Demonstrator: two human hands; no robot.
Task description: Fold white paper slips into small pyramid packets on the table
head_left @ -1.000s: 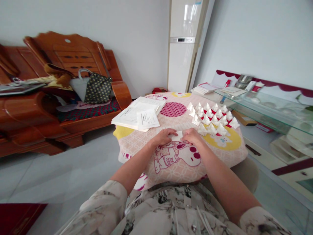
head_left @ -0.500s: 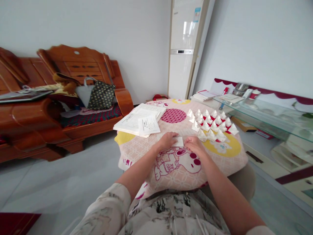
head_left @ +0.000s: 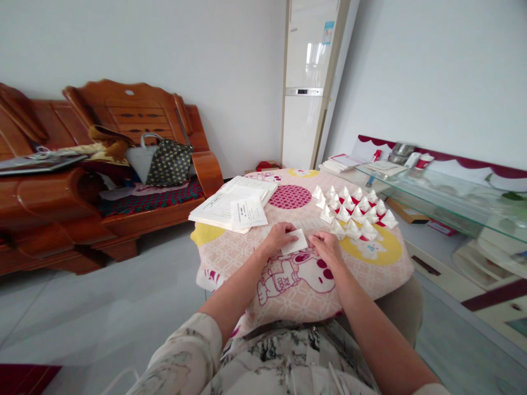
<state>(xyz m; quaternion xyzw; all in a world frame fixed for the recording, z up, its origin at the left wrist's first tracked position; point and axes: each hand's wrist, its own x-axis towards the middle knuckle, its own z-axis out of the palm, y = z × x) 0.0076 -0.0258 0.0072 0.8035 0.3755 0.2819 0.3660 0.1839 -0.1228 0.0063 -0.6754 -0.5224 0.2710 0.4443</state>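
My left hand (head_left: pixel 278 237) pinches the left edge of a small white folded paper (head_left: pixel 295 242), lifting it slightly off the pink cartoon-print cloth (head_left: pixel 304 285) on the table. Just to the paper's right, my right hand (head_left: pixel 326 246) rests on the cloth with fingers curled, its fingertips close to the paper's edge. Several folded white-and-red paper shapes (head_left: pixel 354 211) stand in rows beyond my right hand. Beyond my left hand, a stack of white printed sheets (head_left: pixel 233 203) lies at the table's left side.
A carved wooden sofa (head_left: pixel 82 181) with a dotted handbag (head_left: pixel 164 162) stands at the left. A tall white air conditioner (head_left: pixel 307 88) is at the back wall. A glass-topped cabinet (head_left: pixel 444 192) with papers and cups runs along the right.
The small paper has tilted and risen at its left edge in my left hand. My right hand has drawn slightly back from it. The camera has shifted a little.
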